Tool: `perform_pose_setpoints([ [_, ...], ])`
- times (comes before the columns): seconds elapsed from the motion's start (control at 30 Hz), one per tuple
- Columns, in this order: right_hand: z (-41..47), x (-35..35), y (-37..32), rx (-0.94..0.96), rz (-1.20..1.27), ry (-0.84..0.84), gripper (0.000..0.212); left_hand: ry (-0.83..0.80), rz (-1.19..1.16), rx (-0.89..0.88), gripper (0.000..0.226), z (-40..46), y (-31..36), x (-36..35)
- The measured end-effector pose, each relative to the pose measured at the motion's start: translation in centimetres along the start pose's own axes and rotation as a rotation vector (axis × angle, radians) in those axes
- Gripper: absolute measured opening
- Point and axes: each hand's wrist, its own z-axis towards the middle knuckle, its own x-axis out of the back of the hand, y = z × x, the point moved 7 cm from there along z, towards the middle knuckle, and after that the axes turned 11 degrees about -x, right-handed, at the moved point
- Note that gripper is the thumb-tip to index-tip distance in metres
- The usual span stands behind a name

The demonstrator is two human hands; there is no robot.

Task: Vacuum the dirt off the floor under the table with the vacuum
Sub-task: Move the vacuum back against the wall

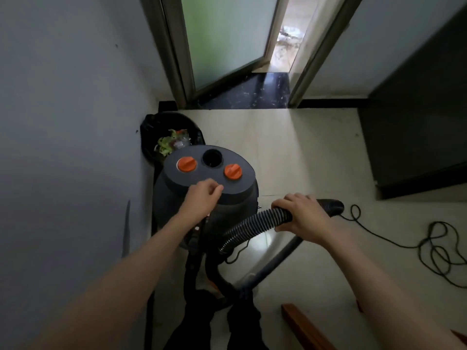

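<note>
just beyond the left hand [202, 195] stands the vacuum [207, 188], a dark drum against the wall; the hand's curled fingers rest on the lid's near edge, and whether they pinch anything i cannot tell. past its knuckles sit two orange knobs [186, 164] and an open port [212, 157]. the right hand [300, 215] grips the ribbed hose [252, 223]. right of that hand a black cord [434, 246] lies looped on the floor [303, 152]. beyond the vacuum is a bin [171, 137].

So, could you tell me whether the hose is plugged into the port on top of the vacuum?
Not plugged in. The round port on the vacuum gapes empty, and the right hand grips the hose beside the machine.
</note>
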Motion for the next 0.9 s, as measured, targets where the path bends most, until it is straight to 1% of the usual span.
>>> perform_pose_setpoints([
  [0.03,0.5,-0.4,0.1,0.017,-0.005,0.004,0.049,0.028,0.058,-0.026,0.023,1.6,0.6,-0.1],
  [0.1,1.7,-1.3,0.4,0.052,-0.016,0.006,0.047,0.027,0.190,-0.048,0.028,4.7,1.0,-1.3],
  [0.23,3.4,-2.9,0.9,0.112,-0.042,-0.019,0.047,-0.061,0.610,-0.093,0.044,8.7,0.4,-4.2],
  [0.33,4.1,-4.0,1.8,0.120,-0.071,-0.048,0.051,-0.091,0.823,-0.157,0.039,10.1,0.5,-5.3],
  [0.4,4.5,-4.4,2.4,0.117,-0.077,-0.061,0.052,-0.109,0.901,-0.198,0.037,10.5,0.8,-5.7],
  [0.47,4.8,-4.6,2.9,0.112,-0.079,-0.079,0.053,-0.115,0.911,-0.207,0.037,10.5,0.9,-5.9],
  [0.57,5.3,-4.6,3.1,0.108,-0.084,-0.094,0.053,-0.085,0.859,-0.176,0.038,10.4,0.8,-5.9],
  [0.67,5.9,-4.1,2.7,0.132,-0.101,-0.105,0.052,-0.053,0.721,-0.086,0.040,10.3,0.6,-5.8],
  [0.73,6.1,-3.9,2.1,0.153,-0.103,-0.115,0.052,-0.047,0.632,-0.058,0.042,10.1,0.5,-5.6],
  [0.83,6.0,-3.7,1.3,0.184,-0.105,-0.114,0.053,-0.033,0.503,-0.115,0.041,9.8,-0.1,-4.6],
  [0.9,5.8,-3.6,0.8,0.215,-0.112,-0.100,0.054,0.074,0.451,-0.154,0.036,9.7,-1.0,-2.5],
])
